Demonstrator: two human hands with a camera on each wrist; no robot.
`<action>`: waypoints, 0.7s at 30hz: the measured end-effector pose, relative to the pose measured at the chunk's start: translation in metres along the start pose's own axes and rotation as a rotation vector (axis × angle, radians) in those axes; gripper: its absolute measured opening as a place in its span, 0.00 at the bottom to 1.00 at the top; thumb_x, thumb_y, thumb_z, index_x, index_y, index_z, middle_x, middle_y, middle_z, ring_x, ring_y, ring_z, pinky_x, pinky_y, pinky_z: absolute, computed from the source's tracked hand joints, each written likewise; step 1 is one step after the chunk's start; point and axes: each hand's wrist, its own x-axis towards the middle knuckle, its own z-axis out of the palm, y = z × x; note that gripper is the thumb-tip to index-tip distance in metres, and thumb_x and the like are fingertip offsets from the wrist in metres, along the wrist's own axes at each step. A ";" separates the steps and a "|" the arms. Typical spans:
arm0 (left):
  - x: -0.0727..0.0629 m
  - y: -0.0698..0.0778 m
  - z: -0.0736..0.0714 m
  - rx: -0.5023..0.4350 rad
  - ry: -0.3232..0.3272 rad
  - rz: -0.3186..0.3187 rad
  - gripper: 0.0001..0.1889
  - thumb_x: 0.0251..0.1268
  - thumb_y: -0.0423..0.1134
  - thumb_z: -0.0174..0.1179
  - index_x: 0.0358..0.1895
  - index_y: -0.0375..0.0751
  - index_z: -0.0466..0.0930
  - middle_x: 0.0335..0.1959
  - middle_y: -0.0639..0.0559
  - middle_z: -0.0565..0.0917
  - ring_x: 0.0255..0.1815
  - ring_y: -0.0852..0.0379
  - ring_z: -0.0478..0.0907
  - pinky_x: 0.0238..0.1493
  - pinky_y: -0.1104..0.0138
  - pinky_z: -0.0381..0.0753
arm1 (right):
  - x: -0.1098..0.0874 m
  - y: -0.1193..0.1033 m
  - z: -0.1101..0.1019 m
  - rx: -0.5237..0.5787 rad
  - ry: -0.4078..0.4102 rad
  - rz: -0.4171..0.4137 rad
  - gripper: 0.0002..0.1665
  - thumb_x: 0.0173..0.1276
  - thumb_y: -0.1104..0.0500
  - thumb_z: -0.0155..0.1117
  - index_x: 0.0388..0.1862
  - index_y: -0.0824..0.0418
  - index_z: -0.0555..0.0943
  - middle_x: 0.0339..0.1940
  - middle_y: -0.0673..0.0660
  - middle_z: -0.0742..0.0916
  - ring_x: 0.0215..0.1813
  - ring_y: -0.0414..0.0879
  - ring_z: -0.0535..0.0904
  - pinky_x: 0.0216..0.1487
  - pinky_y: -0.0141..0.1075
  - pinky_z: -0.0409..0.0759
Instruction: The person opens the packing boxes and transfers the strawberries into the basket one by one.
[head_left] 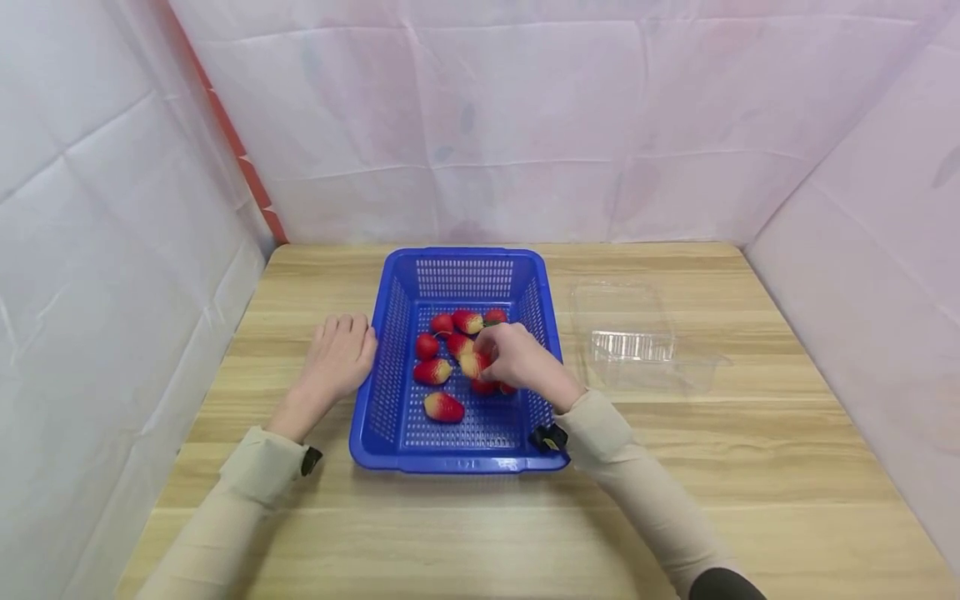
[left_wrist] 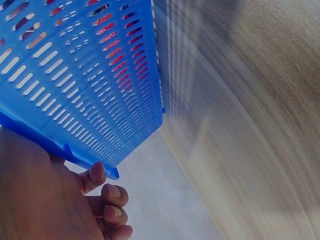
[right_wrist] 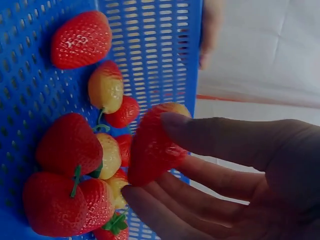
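Note:
My right hand (head_left: 517, 358) is over the blue plastic basket (head_left: 457, 465) and pinches a red strawberry (right_wrist: 157, 145) with a yellowish end between thumb and fingertips. More strawberries lie below it on the basket floor, among them one lying apart near the front (head_left: 444, 407) and a large red one (right_wrist: 70, 142) in the right wrist view. Some show green leaves or stems. At the basket's left side, my left hand (head_left: 339, 354) holds the rim (left_wrist: 65, 150) with curled fingers; its thumb is mostly hidden in the left wrist view.
A clear plastic clamshell box (head_left: 637, 350) stands with its lid raised to the right of the basket, on the wooden table (head_left: 750, 467). White sheets (head_left: 525, 125) hang along the back and both sides.

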 end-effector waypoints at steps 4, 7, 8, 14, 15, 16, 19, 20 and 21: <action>0.001 0.000 -0.001 0.003 0.004 0.001 0.18 0.79 0.46 0.32 0.38 0.37 0.67 0.34 0.41 0.71 0.37 0.42 0.64 0.41 0.54 0.62 | 0.003 -0.003 0.005 -0.051 -0.073 0.000 0.14 0.54 0.67 0.77 0.40 0.62 0.84 0.32 0.54 0.84 0.31 0.47 0.79 0.31 0.35 0.80; 0.001 -0.001 -0.001 0.007 0.002 0.001 0.18 0.79 0.46 0.32 0.38 0.37 0.67 0.35 0.41 0.71 0.37 0.42 0.64 0.41 0.54 0.62 | 0.005 -0.004 0.010 -0.112 -0.125 -0.033 0.12 0.53 0.67 0.78 0.35 0.61 0.84 0.30 0.52 0.84 0.33 0.47 0.79 0.33 0.35 0.80; 0.001 -0.001 -0.001 0.007 -0.001 0.001 0.18 0.79 0.46 0.32 0.38 0.38 0.67 0.35 0.41 0.71 0.37 0.42 0.64 0.41 0.54 0.62 | 0.006 -0.005 0.012 -0.127 -0.142 -0.035 0.11 0.53 0.66 0.78 0.35 0.60 0.85 0.29 0.52 0.84 0.33 0.46 0.79 0.33 0.35 0.80; 0.000 -0.001 -0.002 0.005 -0.017 -0.001 0.18 0.79 0.46 0.32 0.39 0.37 0.67 0.36 0.41 0.71 0.38 0.42 0.64 0.42 0.54 0.62 | 0.006 -0.007 0.020 -0.132 -0.216 0.005 0.10 0.54 0.67 0.78 0.33 0.59 0.86 0.25 0.52 0.84 0.33 0.46 0.79 0.32 0.34 0.79; 0.000 0.000 -0.002 0.004 -0.018 -0.001 0.18 0.79 0.46 0.32 0.40 0.37 0.67 0.35 0.41 0.71 0.38 0.42 0.64 0.42 0.54 0.62 | 0.006 -0.007 0.021 -0.132 -0.225 0.015 0.09 0.54 0.66 0.78 0.32 0.59 0.85 0.24 0.52 0.83 0.32 0.46 0.79 0.31 0.34 0.79; 0.000 0.000 -0.002 0.003 -0.020 0.000 0.18 0.79 0.45 0.32 0.40 0.37 0.67 0.36 0.41 0.71 0.38 0.42 0.64 0.41 0.53 0.62 | 0.005 -0.007 0.022 -0.131 -0.238 0.027 0.08 0.56 0.66 0.77 0.32 0.59 0.85 0.23 0.52 0.82 0.31 0.46 0.79 0.30 0.34 0.78; 0.000 0.002 -0.004 -0.001 -0.021 -0.003 0.17 0.79 0.45 0.32 0.40 0.37 0.68 0.36 0.41 0.71 0.38 0.42 0.64 0.41 0.54 0.62 | 0.004 -0.007 0.024 -0.169 -0.267 0.033 0.06 0.60 0.64 0.73 0.27 0.61 0.83 0.20 0.54 0.80 0.25 0.46 0.77 0.27 0.33 0.75; 0.000 0.002 -0.004 -0.002 -0.021 -0.003 0.17 0.79 0.45 0.33 0.40 0.37 0.68 0.36 0.40 0.71 0.38 0.42 0.64 0.41 0.54 0.62 | 0.005 -0.007 0.024 -0.195 -0.268 0.024 0.07 0.61 0.64 0.72 0.26 0.61 0.82 0.19 0.54 0.80 0.24 0.46 0.76 0.27 0.33 0.75; 0.000 0.003 -0.004 -0.006 -0.022 -0.004 0.17 0.79 0.45 0.33 0.40 0.37 0.68 0.36 0.41 0.71 0.38 0.42 0.64 0.41 0.54 0.62 | 0.005 -0.006 0.025 -0.223 -0.277 0.014 0.08 0.62 0.64 0.71 0.25 0.61 0.81 0.18 0.54 0.79 0.23 0.46 0.76 0.26 0.34 0.74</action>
